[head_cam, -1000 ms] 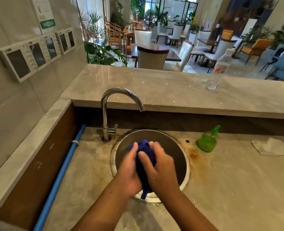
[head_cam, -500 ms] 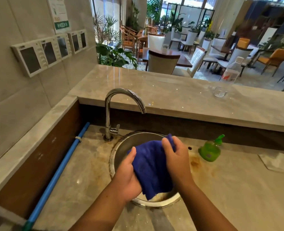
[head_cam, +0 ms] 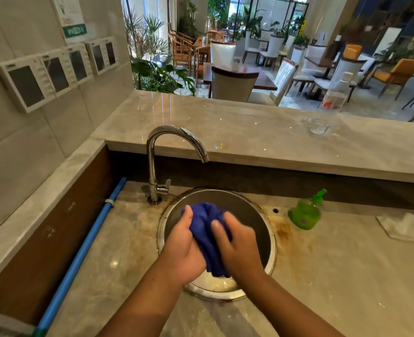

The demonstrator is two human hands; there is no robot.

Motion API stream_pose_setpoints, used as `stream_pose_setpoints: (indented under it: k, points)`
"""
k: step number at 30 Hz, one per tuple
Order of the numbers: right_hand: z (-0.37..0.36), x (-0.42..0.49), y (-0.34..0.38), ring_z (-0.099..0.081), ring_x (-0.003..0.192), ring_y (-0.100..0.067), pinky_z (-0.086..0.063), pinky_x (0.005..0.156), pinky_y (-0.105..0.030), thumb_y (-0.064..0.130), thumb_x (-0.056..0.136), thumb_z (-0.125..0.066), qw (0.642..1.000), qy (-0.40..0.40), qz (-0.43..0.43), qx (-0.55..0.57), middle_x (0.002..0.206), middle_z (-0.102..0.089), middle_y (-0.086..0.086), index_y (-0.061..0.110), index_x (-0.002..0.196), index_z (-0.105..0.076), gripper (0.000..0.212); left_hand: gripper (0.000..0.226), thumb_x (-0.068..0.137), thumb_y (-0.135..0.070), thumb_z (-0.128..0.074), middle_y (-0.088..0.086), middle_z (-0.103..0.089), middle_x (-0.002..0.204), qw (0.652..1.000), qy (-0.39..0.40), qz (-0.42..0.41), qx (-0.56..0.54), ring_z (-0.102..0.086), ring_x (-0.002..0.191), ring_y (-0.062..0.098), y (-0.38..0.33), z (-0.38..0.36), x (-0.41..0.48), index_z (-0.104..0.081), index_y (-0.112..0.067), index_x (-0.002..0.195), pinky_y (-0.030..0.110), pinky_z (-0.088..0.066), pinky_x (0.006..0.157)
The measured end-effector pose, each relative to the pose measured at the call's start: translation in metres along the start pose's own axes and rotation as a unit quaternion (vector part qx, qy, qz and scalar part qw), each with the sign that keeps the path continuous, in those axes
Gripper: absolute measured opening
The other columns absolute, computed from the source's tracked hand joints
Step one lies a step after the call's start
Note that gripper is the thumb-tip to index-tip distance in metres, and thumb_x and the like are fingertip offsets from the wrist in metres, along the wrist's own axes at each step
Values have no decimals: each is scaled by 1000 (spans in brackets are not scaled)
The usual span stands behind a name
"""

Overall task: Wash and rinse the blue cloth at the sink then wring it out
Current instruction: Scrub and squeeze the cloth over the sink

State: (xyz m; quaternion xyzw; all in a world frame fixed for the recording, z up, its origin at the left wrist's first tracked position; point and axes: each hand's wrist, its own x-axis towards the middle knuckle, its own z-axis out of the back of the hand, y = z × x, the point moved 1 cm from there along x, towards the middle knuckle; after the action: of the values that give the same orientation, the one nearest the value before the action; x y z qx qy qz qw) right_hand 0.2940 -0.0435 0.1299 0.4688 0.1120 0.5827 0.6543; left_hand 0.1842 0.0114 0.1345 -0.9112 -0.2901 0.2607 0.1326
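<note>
Both hands are closed on the bunched dark blue terry cloth [head_cam: 206,222], which is held over the round stainless-steel sink [head_cam: 272,242], below and in front of the spout. The left hand [head_cam: 181,249] grips its left side with the thumb raised along the fabric. The right hand [head_cam: 240,246], slightly blurred, wraps its fingers over the right side. A tail of cloth hangs down between the wrists.

The sink is set into a beige veined marble worktop [head_cam: 334,276], stained rusty brown just right of the rim. A curved chrome tap [head_cam: 152,161] stands at the sink's back left. A squat green pump bottle [head_cam: 304,215] sits to the right of the sink, and a crumpled white sheet [head_cam: 405,227] lies further right, well apart. A blue plastic pipe [head_cam: 84,246] runs along the left edge of the worktop.

Behind the tap rises a higher polished marble ledge [head_cam: 249,127], bearing a clear drinking glass [head_cam: 318,126] and, just behind it, a clear plastic bottle [head_cam: 334,96]. On the tiled left wall hang 5 white control panels [head_cam: 55,74] under a green-and-white notice [head_cam: 70,18]. Past the ledge opens a dining room with white and orange chairs, dark tables and leafy plants [head_cam: 159,76].
</note>
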Motion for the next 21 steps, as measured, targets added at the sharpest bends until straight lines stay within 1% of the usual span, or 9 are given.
stream_pose_setpoints:
  k: [1, 3, 6, 9, 13, 15, 17, 19, 21]
  points:
    - [-4, -13, 6, -45, 52, -1, -33, 51, -11, 37, 99, -50, 998, 22, 47, -27, 62, -47, 15, 34, 78, -43, 23, 59, 99, -56, -40, 19, -59, 142, 1000, -16, -9, 9, -56, 131, 37, -3, -3, 1, -61, -16, 136, 48, -43, 100]
    - [-13, -24, 14, -45, 50, 2, -31, 49, -9, 38, 99, -50, 996, 12, 70, -46, 61, -46, 17, 35, 79, -43, 21, 54, 100, -57, -35, 11, -56, 146, 999, -32, -19, 37, -50, 137, 33, 0, -8, 2, -55, -29, 142, 46, -42, 103]
    - [-14, 10, 17, -52, 53, -5, -39, 49, -15, 29, 101, -52, 996, -86, -28, -6, 60, -53, 10, 22, 75, -53, 26, 55, 98, -57, -42, 14, -69, 130, 998, -27, -18, 52, -66, 120, 29, 18, -11, 0, -64, -20, 133, 43, -50, 99]
    - [-2, 37, 9, -49, 54, -3, -42, 52, -18, 25, 100, -55, 981, -121, -134, 68, 62, -55, 2, 15, 73, -57, 29, 54, 98, -55, -44, 17, -70, 127, 998, -17, 4, 57, -68, 117, 31, 27, -10, 1, -61, -17, 133, 47, -51, 101]
    - [-18, -11, 10, -54, 54, -9, -39, 48, -16, 36, 99, -49, 999, -39, -31, -19, 58, -52, 11, 27, 73, -49, 27, 62, 97, -59, -40, 17, -70, 127, 997, -44, -6, 60, -73, 106, 27, 5, -5, 10, -69, -10, 124, 39, -54, 88]
    - [-24, -17, 10, -54, 53, -7, -36, 46, -12, 37, 98, -48, 999, -41, -5, -30, 56, -49, 16, 33, 74, -46, 25, 57, 97, -59, -40, 11, -71, 128, 995, -68, -27, 71, -67, 117, 25, 6, -7, 10, -70, -17, 123, 40, -50, 98]
    - [-19, 9, 3, -52, 52, -9, -39, 47, -18, 29, 100, -51, 994, -89, -59, 1, 57, -52, 9, 22, 72, -51, 29, 54, 95, -55, -48, 12, -72, 124, 993, -79, -38, 84, -66, 120, 28, 22, -10, 8, -67, -17, 127, 44, -48, 105]
    - [-10, 34, 0, -51, 54, -10, -43, 51, -23, 25, 102, -52, 982, -127, -126, 53, 62, -56, -1, 13, 74, -56, 30, 52, 94, -53, -51, 14, -75, 117, 992, -78, -44, 84, -71, 112, 29, 33, -12, 8, -66, -14, 126, 46, -51, 103]
    - [-14, 28, 3, -52, 54, -12, -44, 51, -25, 28, 102, -51, 985, -118, -117, 53, 62, -57, 0, 16, 75, -57, 30, 54, 95, -56, -49, 14, -76, 115, 994, -72, -34, 78, -74, 105, 28, 24, -10, 9, -71, -14, 121, 44, -53, 97]
